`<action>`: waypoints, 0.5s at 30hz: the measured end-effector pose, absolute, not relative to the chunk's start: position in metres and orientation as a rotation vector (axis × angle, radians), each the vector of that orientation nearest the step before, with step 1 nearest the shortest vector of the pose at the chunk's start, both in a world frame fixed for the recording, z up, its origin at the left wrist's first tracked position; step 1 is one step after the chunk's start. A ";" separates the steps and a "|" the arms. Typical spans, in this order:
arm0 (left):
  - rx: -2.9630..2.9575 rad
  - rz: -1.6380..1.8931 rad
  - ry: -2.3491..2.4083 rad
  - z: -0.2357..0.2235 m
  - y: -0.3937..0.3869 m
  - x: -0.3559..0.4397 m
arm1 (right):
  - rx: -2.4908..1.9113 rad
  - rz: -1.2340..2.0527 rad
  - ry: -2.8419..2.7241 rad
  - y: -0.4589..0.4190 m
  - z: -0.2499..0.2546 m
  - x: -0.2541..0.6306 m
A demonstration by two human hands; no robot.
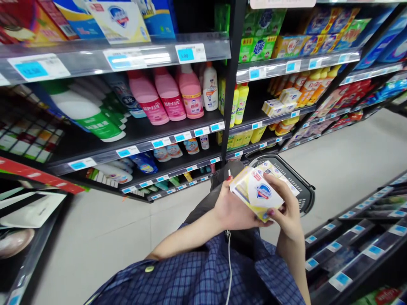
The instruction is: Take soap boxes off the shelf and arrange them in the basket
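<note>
The left hand point(233, 209) and right hand point(288, 207) curl their fingers around a white and yellow box point(259, 192) with a blue shield, near a black basket point(305, 197). Around are a grey floor point(124, 241) and black shelves point(140, 132) with pink bottles point(170, 101). Yellow packs point(245, 139) say "AXE"; one price tag point(190, 53) says "3.00".

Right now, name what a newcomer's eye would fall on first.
Probably the white-and-yellow box between the left hand and right hand, with a dark basket just beyond it. Next, likely, the three bright pink bottles on the shelf, left of the picture's centre.
</note>
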State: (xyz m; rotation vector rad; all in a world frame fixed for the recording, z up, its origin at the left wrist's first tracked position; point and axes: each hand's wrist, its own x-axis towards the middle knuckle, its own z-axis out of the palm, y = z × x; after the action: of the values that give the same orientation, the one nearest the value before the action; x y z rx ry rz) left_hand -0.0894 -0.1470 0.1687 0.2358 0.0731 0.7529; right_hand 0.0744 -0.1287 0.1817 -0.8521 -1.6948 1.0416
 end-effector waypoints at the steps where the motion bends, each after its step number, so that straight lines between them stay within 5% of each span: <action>1: 0.199 0.762 0.082 0.168 -0.149 -0.088 | -0.877 1.038 -1.704 -0.132 0.182 0.074; 15: 0.275 0.749 0.459 0.128 -0.145 -0.071 | -0.944 0.247 -1.840 -0.165 0.192 0.063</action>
State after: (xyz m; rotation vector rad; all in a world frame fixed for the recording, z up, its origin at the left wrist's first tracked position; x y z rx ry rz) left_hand -0.0714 -0.1447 0.1284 0.2751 0.4590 0.7487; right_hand 0.0630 -0.1648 0.1923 -0.9443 -1.8403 0.2469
